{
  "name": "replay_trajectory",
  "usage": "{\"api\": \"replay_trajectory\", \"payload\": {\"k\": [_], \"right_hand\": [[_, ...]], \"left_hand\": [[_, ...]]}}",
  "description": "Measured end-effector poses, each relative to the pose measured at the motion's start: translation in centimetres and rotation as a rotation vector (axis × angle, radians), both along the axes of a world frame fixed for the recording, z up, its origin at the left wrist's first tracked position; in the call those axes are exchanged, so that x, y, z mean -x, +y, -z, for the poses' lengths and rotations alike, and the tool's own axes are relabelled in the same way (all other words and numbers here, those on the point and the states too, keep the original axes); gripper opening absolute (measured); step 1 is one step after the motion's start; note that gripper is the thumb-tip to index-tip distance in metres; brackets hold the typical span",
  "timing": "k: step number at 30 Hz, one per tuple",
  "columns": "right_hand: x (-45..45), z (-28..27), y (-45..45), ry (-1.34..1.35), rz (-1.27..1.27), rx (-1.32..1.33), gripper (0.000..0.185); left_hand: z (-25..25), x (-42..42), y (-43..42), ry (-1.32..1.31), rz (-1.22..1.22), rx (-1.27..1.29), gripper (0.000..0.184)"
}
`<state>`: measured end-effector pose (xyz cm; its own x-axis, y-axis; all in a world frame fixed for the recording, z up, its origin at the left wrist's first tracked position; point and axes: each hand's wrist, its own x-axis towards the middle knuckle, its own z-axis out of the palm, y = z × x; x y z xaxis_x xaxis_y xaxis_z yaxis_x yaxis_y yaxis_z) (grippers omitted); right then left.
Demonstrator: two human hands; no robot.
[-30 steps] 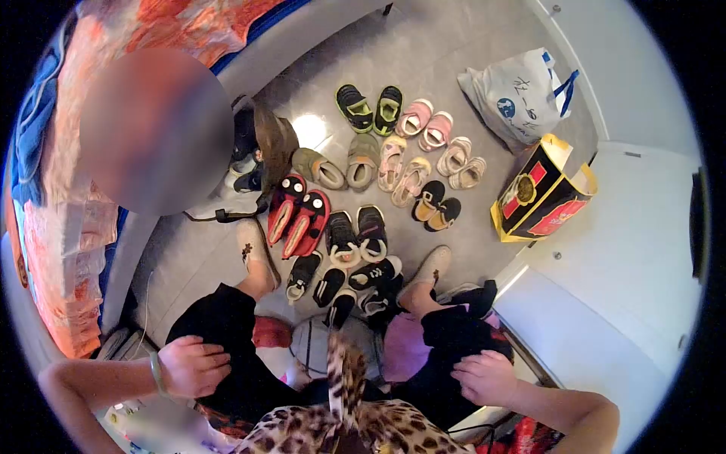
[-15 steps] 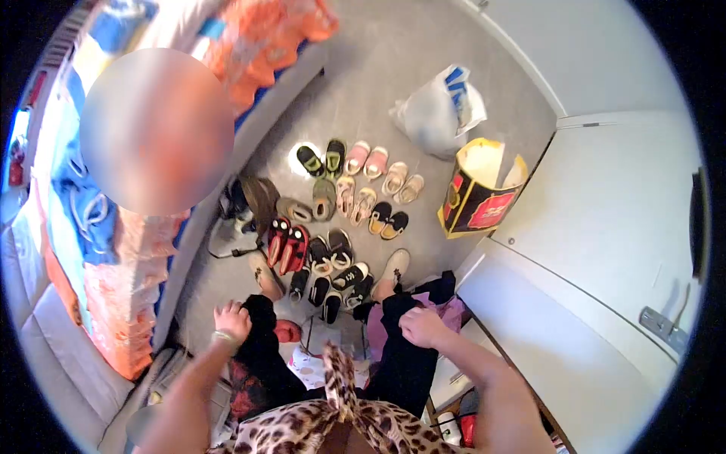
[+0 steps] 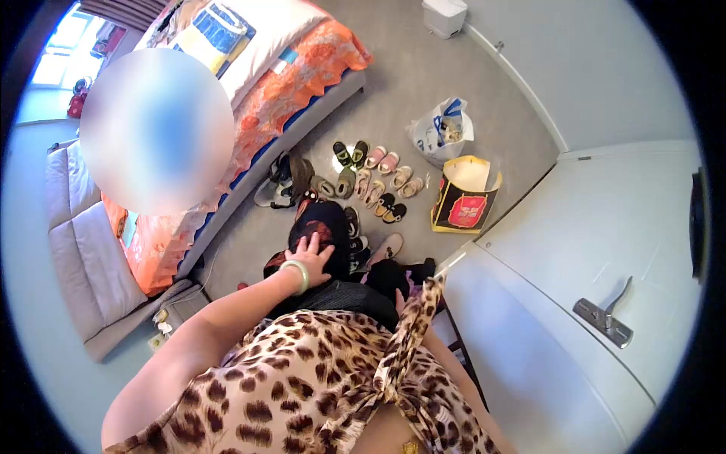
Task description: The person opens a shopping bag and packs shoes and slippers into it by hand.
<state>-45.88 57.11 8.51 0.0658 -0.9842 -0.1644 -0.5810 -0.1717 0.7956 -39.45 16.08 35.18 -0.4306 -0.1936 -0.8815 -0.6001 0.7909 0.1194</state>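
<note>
My left hand (image 3: pixel 310 259), with a pale bangle (image 3: pixel 304 277) at the wrist, rests fingers spread on the dark trousers (image 3: pixel 321 227) over my leg. Only a bit of my right hand (image 3: pixel 401 302) shows by my other leg; the knotted tie (image 3: pixel 412 321) of a leopard-print top covers the rest. Past my knees, several pairs of small shoes stand in rows on the floor: black-and-green shoes (image 3: pixel 342 154), pink shoes (image 3: pixel 389 163), grey shoes (image 3: pixel 345 181) and black shoes (image 3: pixel 384 204). My legs hide the nearer pairs.
A black-and-yellow paper bag (image 3: pixel 463 212) and a white plastic bag (image 3: pixel 431 140) stand beyond the shoes. The bed (image 3: pixel 325 68) lies along the left. To the right is a white door (image 3: pixel 575 227) with a metal handle (image 3: pixel 605 321). A white bin (image 3: pixel 445 17) is at the far wall.
My body has risen from a seated pose, and the view has swung. My left hand has shifted right, still on the leg. My right hand has become mostly hidden by the tie.
</note>
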Motion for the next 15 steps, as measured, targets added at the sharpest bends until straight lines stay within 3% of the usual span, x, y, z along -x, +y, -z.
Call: {"api": "replay_trajectory", "payload": {"k": [4,7,9,12,15], "right_hand": [[1.1,4.4,0.3,-0.388,-0.149,-0.364,0.050],[5.8,3.3,-0.8,-0.681,-0.167,-0.670,0.050],[9.1,0.5,-2.6,-0.950,0.107,-0.849,0.050],[13.5,-3.3,-6.0,-1.395,1.052,-0.787,0.050],[19.3,-5.4,-13.0,-1.455,1.327,-0.619,0.050]], "left_hand": [[-2.0,4.4,0.7,0.144,0.169,0.075,0.073],[-3.3,7.5,-1.0,0.173,0.157,0.087,0.073],[-3.3,9.0,-2.6,0.170,0.129,0.062,0.071],[-0.2,12.0,-5.9,0.182,0.090,0.007,0.066],[4.8,16.5,-10.0,0.135,0.080,-0.039,0.065]]}}
